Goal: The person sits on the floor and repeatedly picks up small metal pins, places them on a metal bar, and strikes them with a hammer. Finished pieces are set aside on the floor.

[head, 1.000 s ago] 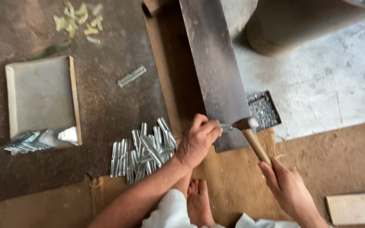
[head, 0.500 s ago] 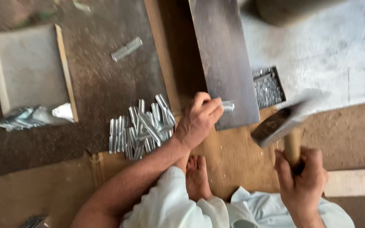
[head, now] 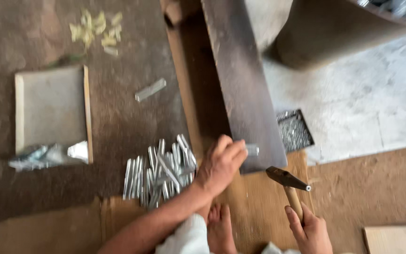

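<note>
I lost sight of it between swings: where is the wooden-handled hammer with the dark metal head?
In the head view, the wooden-handled hammer sits lower right, gripped by the right hand, its head just below the dark plank's near end.

Your left hand (head: 221, 164) pins a small metal tube (head: 251, 150) on the dark plank (head: 240, 84). Your right hand (head: 310, 231) grips the hammer (head: 287, 181), just right. Tube pile (head: 158, 171) left of your left wrist.

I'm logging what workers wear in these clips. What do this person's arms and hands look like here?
Both hands are bare: no gloves, rings or watch show on the left hand or the right hand. The left forearm is uncovered, with no sleeve in view along it. White cloth lies at the bottom edge; the blur hides finer detail.
</note>
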